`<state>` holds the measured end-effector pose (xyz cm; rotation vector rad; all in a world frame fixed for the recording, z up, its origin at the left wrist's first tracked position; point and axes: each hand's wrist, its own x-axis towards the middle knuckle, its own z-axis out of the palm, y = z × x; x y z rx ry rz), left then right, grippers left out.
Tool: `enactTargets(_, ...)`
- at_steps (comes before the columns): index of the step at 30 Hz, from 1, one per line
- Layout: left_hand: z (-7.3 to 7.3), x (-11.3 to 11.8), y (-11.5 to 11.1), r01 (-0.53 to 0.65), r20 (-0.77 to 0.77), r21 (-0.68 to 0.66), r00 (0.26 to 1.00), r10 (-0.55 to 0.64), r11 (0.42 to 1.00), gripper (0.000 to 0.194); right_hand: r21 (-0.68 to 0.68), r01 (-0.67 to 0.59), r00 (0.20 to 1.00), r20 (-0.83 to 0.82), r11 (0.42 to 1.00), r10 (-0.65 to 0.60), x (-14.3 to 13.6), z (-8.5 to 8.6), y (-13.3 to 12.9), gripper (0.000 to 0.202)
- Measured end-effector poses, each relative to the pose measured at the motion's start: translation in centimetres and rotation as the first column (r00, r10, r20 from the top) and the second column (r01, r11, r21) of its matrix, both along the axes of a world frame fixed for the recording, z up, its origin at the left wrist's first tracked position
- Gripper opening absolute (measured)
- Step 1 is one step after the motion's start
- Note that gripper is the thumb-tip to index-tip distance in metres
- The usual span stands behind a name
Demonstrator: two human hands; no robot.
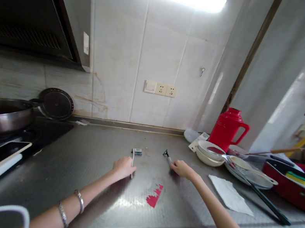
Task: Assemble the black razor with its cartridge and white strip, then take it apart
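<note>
The slim black-headed razor (168, 157) extends forward from the gripping right hand (181, 169); the left hand (124, 167), well apart, clasps a thin white stick (133, 158). A slip could scratch the grey metal tabletop (96, 147).

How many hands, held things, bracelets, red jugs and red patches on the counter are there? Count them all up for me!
Hands: 2 (left hand, right hand)
Held things: 2 (thin white stick, razor)
Bracelets: 2
Red jug: 1
Red patch: 1
Total: 8
</note>
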<state>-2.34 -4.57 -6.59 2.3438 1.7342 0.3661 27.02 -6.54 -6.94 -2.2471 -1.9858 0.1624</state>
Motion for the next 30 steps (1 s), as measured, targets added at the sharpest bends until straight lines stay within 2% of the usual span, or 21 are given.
enactTargets(5,-0.4,-0.2,0.2,-0.011,-0.028,-0.009,1.000,0.011,1.000,0.023,-0.100,-0.069,0.996,0.044,0.993,0.074,0.3,-0.1,0.3,0.036)
enactTargets(10,-0.5,-0.2,0.1,0.006,-0.033,-0.007,0.999,-0.006,1.000,0.024,-0.123,-0.070,0.994,0.075,0.990,0.079,-0.1,0.0,0.3,0.038)
enactTargets(15,-0.7,-0.2,0.0,0.002,-0.032,0.017,0.999,-0.001,1.000,0.025,-0.088,-0.027,0.995,0.095,0.996,0.035,-0.3,0.8,0.0,0.038)
enactTargets(20,-0.5,-0.2,-0.2,-0.010,-0.004,0.080,1.000,0.010,0.997,0.028,0.031,-0.006,0.997,0.077,0.999,0.003,-1.7,2.3,0.3,0.037)
enactTargets(22,0.0,0.1,-0.5,0.000,-0.002,0.106,1.000,0.000,0.994,0.029,0.111,-0.028,0.999,-0.024,0.993,0.031,-3.1,2.8,0.7,0.035)
enactTargets(24,0.5,0.6,-1.0,0.013,-0.002,0.133,1.000,-0.013,0.991,0.030,0.177,-0.048,0.971,-0.223,0.983,0.087,-4.9,3.1,1.1,0.034)
enactTargets(27,1.4,1.7,-2.1,0.031,0.005,0.152,0.999,-0.032,0.988,0.031,0.191,-0.053,0.811,-0.564,0.980,0.153,-8.1,3.3,1.3,0.031)
enactTargets(30,2.0,2.6,-3.1,0.046,0.022,0.142,0.999,-0.049,0.989,0.030,0.195,-0.017,0.642,-0.750,0.981,0.160,-10.7,3.5,1.1,0.031)
